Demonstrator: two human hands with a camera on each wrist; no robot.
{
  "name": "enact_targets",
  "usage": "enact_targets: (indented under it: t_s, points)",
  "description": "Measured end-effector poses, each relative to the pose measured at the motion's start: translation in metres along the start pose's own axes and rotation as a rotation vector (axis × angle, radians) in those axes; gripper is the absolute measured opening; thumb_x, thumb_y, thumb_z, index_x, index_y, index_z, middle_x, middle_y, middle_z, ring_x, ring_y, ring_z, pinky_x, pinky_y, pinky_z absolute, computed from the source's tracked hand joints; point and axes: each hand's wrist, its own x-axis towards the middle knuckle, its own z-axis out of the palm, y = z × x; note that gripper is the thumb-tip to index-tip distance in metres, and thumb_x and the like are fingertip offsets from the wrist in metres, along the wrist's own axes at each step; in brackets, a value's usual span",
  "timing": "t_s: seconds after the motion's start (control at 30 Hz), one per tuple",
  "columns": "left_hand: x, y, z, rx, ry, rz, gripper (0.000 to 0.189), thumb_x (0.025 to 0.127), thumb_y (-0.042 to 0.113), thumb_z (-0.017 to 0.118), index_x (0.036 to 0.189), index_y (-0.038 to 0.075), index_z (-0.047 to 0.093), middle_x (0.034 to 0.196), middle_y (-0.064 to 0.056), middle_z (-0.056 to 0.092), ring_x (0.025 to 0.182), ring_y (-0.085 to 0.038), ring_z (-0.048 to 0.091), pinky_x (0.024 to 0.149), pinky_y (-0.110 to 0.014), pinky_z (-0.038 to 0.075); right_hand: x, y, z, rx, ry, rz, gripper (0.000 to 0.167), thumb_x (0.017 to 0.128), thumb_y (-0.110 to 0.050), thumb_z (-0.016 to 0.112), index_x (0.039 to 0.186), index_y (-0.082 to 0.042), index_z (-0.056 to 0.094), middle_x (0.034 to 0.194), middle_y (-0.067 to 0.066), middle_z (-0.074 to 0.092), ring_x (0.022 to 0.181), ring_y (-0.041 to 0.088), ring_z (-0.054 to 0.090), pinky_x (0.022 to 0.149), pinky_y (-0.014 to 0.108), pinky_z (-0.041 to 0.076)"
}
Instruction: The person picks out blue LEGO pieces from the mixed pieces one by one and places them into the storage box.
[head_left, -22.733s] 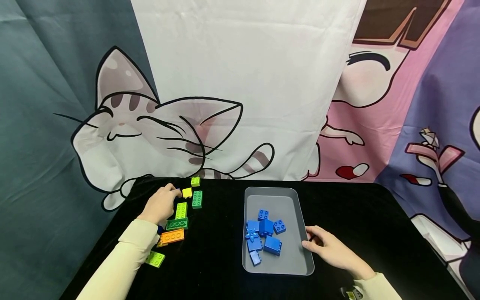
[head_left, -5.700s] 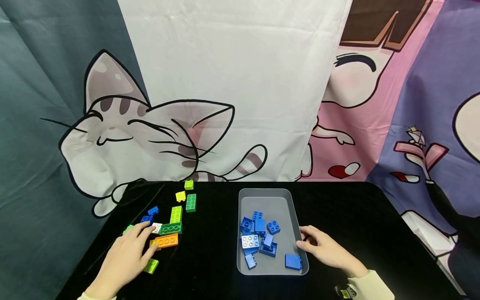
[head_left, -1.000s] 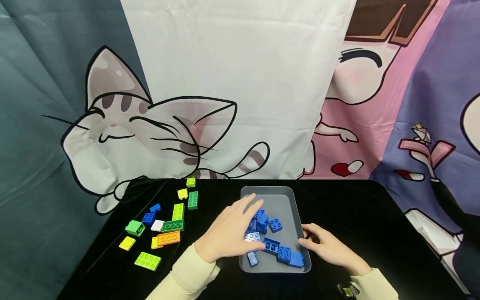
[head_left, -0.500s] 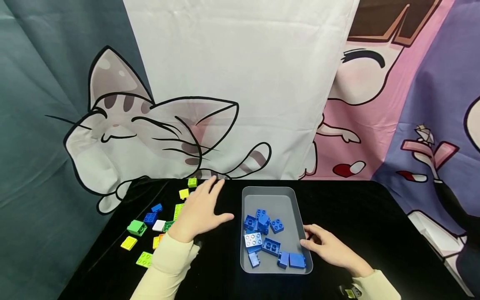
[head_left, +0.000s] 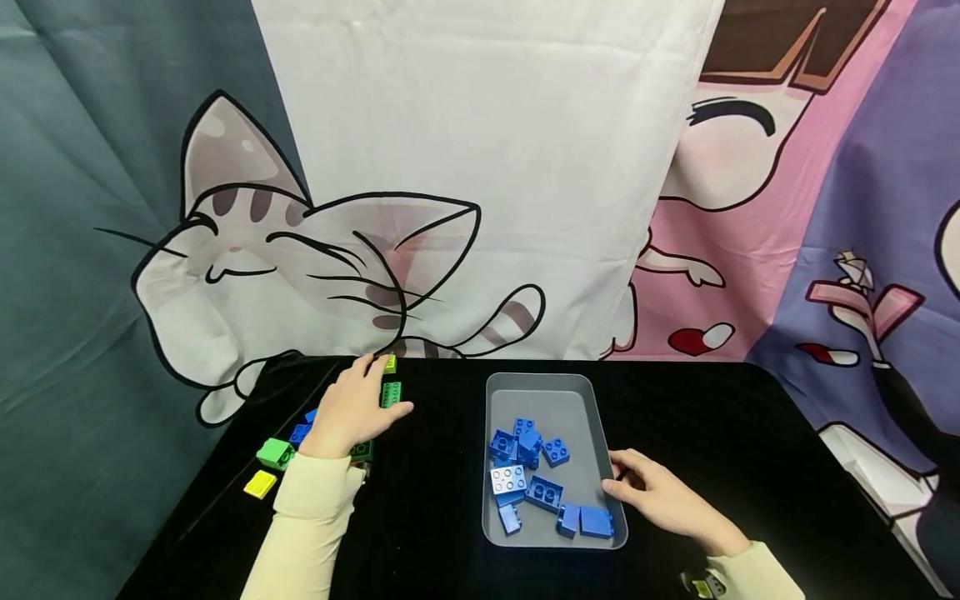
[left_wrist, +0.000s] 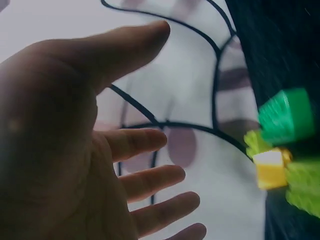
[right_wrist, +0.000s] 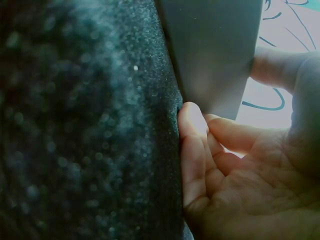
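My left hand [head_left: 351, 410] is over the loose toy bricks on the left side, fingers spread. Its palm holds nothing in the left wrist view, where a green brick [left_wrist: 287, 117], a yellow brick [left_wrist: 270, 169] and a lime brick [left_wrist: 306, 186] show beyond the fingers. Several bricks are hidden under this hand and its sleeve. At the grey tray's [head_left: 550, 398] right side, my right hand [head_left: 660, 493] pinches the rim, thumb on top and curled fingers against the outer wall. Inside the tray lie several blue bricks [head_left: 543, 492], one with a white studded top [head_left: 508, 479].
Left of the left hand lie a green brick [head_left: 275, 454], a yellow brick [head_left: 260, 484] and a blue brick [head_left: 300, 434]. Another lime brick [head_left: 391, 364] sits near the back edge. Black cloth [head_left: 442, 467] covers the table, and a printed curtain [head_left: 480, 167] hangs behind.
The left hand has moved from over the tray leftward to the loose bricks. One more blue brick stands near the tray's front. The right hand stays at the rim.
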Motion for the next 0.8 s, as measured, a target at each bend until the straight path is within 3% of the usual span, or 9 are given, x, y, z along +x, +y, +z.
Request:
enact_targets:
  t_s: [0.47,0.6,0.8]
  points:
    - [-0.003,-0.060,0.008,-0.013,-0.194,-0.245,0.067,0.101,0.039,0.061,0.153,0.000,0.044,0.148,-0.039,0.042,0.126,-0.059,0.049,0.096,-0.067,0.048,-0.001,-0.001,0.000,-0.003,0.006,-0.002,0.045,0.103,-0.032,0.064,0.137,-0.004,0.060,0.105,0.005,0.057,0.088,0.004,0.054,0.070,0.021,0.048]
    - [-0.004,-0.070,0.012,-0.009,-0.196,-0.279,0.059,0.102,0.032,0.060,0.150,-0.001,0.048,0.143,-0.038,0.046,0.121,-0.055,0.053,0.093,-0.065,0.049,-0.001,0.000,0.000,-0.009,0.006,-0.003,0.045,0.103,-0.032,0.064,0.137,-0.003,0.060,0.106,0.005,0.057,0.088,0.003,0.054,0.070,0.021,0.048]
    - [-0.003,-0.082,0.021,-0.019,-0.176,-0.289,0.043,0.099,0.019,0.061,0.138,0.002,0.059,0.131,-0.032,0.053,0.102,-0.044,0.059,0.079,-0.055,0.052,0.000,0.001,0.000,0.004,0.001,-0.005,0.046,0.103,-0.032,0.064,0.138,-0.003,0.059,0.108,0.006,0.058,0.088,0.003,0.054,0.071,0.021,0.049]
